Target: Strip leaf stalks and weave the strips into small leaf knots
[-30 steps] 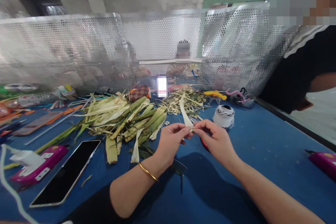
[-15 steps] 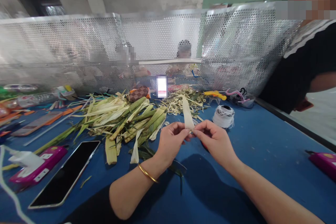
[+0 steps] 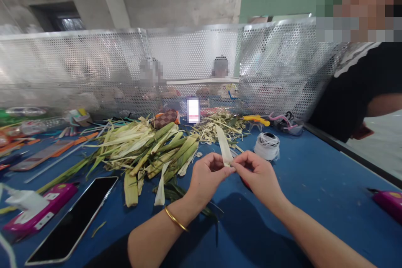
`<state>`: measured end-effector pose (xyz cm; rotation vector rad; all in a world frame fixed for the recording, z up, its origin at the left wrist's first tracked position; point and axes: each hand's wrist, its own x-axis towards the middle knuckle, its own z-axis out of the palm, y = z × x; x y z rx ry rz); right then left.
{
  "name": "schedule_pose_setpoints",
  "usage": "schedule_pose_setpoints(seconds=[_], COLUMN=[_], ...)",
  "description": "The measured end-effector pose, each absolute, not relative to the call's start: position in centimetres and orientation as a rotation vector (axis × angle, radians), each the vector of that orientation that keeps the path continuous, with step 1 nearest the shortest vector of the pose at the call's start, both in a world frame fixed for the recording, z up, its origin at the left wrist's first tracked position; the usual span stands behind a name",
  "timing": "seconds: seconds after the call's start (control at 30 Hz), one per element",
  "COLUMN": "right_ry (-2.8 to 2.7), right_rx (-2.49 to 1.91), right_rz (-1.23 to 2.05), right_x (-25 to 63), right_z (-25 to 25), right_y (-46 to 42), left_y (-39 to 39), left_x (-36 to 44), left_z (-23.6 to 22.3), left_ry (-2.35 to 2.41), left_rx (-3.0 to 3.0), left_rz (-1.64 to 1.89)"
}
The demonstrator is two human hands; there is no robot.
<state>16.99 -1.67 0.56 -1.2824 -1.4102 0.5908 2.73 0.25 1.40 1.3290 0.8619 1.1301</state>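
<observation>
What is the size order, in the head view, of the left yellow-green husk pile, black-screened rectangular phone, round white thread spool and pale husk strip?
1. Husk pile
2. Phone
3. Thread spool and husk strip, unranked: the strip looks longer, the spool wider.

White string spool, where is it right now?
In the head view, the white string spool sits on the blue table just beyond the right hand, right of the husk strip.

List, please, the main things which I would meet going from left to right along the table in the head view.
Purple power strip, smartphone, corn husk pile, pale husk strip held by left hand and right hand, spool of white thread, purple object at right edge.
</observation>
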Motion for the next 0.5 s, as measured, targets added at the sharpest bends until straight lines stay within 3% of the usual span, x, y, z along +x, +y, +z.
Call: schedule_pose_setpoints(seconds=[0.5], right_ry=[-1.304], right_rx=[-1.158], right_rz=[0.789], right_x=[17.03], right_z=[0.46], right_y=[-1.39], left_y=[0.45], left_x=[2.71], left_z=[1.38], left_ry=[0.944], left_rx=[1.408], left_rz=[1.156])
